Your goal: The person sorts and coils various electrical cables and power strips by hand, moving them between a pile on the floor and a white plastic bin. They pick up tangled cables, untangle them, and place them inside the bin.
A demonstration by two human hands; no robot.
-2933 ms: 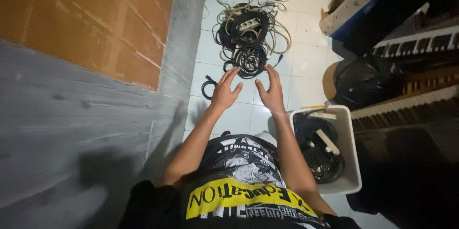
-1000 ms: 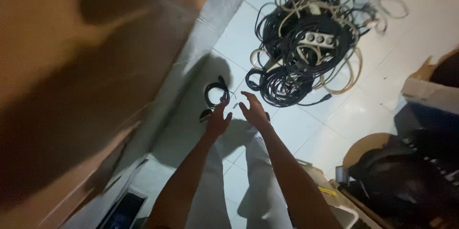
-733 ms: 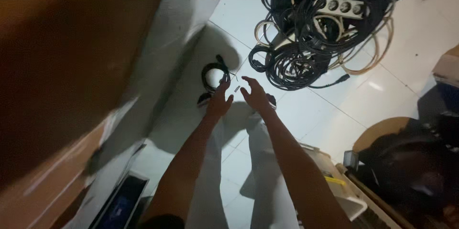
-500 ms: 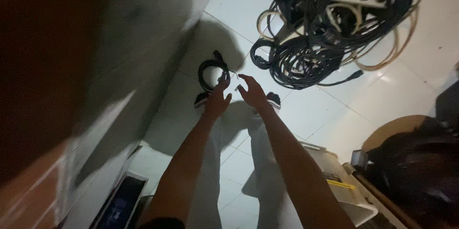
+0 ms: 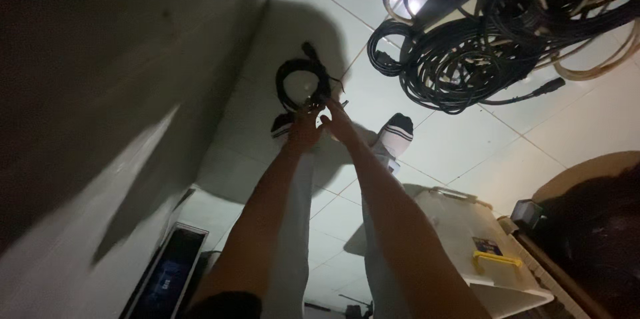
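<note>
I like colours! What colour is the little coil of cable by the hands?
Black; the small cable coil shows best in the head view.

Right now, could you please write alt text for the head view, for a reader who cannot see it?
Both hands, left and right, reach a small black cable coil on the white tile floor by a grey wall. A large cable pile lies upper right; a plastic bin lower right.

arms: both stretched forward | left hand (image 5: pixel 303 127), right hand (image 5: pixel 335 119): close together, fingers curled

label (image 5: pixel 488 246): small blue-white rectangle on white bin lid, lower right | no screens
</note>
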